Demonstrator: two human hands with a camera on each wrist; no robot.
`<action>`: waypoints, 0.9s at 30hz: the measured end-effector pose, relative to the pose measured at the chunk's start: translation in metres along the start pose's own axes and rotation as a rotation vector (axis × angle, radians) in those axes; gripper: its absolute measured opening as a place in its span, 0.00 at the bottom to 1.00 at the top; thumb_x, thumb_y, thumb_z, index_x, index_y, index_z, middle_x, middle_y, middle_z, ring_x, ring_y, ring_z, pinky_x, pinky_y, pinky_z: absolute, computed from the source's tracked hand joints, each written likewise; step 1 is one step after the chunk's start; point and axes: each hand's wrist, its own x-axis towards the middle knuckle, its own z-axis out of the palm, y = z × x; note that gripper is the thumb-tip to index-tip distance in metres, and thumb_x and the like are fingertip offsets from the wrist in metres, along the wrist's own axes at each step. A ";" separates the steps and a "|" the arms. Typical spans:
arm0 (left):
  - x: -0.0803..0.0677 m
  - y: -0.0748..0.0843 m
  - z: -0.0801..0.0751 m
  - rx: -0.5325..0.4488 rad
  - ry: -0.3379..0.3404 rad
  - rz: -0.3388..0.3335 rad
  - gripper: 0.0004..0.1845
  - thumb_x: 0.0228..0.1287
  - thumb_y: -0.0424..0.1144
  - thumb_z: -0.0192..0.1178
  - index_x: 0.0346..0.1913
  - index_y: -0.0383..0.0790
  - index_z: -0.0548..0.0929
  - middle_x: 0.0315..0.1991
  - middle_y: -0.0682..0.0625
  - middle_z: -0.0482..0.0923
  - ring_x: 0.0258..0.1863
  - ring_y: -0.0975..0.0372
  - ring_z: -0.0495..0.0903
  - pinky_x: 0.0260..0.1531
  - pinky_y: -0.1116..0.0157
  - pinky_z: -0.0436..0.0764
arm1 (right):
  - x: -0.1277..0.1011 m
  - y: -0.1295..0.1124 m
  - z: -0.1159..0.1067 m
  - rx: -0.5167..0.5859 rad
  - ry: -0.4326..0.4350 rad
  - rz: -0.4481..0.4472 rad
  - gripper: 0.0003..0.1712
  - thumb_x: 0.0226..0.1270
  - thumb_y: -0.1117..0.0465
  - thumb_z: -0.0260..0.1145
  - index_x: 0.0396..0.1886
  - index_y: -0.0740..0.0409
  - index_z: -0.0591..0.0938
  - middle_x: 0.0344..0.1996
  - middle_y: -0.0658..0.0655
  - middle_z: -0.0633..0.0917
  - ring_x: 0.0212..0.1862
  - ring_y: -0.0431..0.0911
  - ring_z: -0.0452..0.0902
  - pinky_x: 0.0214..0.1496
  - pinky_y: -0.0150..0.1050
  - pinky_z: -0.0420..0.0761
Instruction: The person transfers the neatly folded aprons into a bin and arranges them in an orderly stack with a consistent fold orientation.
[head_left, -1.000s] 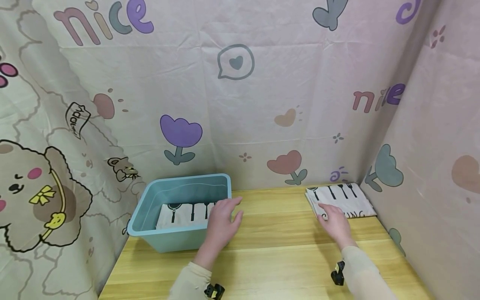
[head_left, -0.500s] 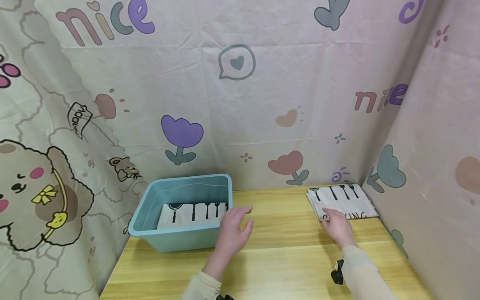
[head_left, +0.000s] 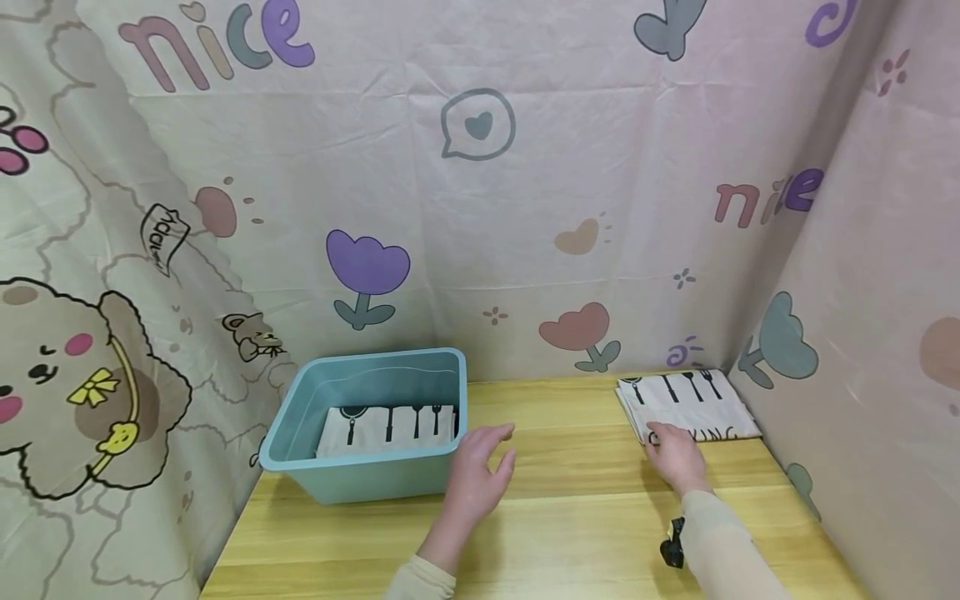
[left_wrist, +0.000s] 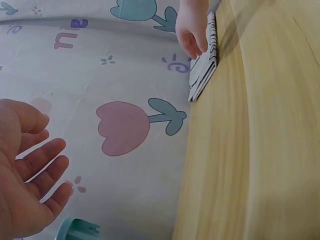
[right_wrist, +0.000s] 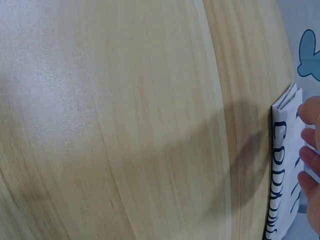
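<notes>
**My two hands and the folded cloths**

My right hand [head_left: 677, 461] lies on the folded cloth [head_left: 693, 404] at the far right corner of the wooden table [head_left: 570, 508]. My fingers rest on the near edge of the cloth, right where the dark letters are. I cannot tell if they are pinching the edge or just lying on it. In the right wrist view I see my fingertips [right_wrist: 311, 150] over the cloth [right_wrist: 282, 170], which has a few layers stacked up.

My left hand [head_left: 480, 477] is above the table, just to the right of the blue bin [head_left: 360, 479]. My fingers are spread out and loose, and they hold nothing. In the left wrist view my left hand [left_wrist: 27, 180] is wide open too.

The blue bin sits on the left side of the table, well apart from the folded cloth. Inside the bin lies another cloth [head_left: 386, 427] with black forks and spoons on it. Behind the table hangs a curtain [head_left: 480, 208] with flowers and a bear.
</notes>
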 end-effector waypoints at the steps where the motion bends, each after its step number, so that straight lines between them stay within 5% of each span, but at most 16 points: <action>1: -0.001 -0.001 0.001 -0.007 -0.004 -0.008 0.18 0.62 0.33 0.67 0.55 0.38 0.83 0.48 0.52 0.83 0.50 0.57 0.78 0.51 0.56 0.78 | 0.000 0.000 0.001 -0.001 -0.001 0.003 0.22 0.65 0.65 0.65 0.57 0.70 0.78 0.52 0.74 0.80 0.54 0.69 0.73 0.56 0.64 0.72; 27: -0.022 -0.014 0.016 -0.027 -0.057 -0.143 0.17 0.63 0.34 0.66 0.55 0.39 0.84 0.48 0.52 0.83 0.50 0.57 0.79 0.52 0.55 0.77 | 0.000 0.012 0.020 0.001 -0.160 0.023 0.22 0.65 0.71 0.62 0.58 0.77 0.74 0.57 0.77 0.75 0.59 0.70 0.70 0.61 0.62 0.69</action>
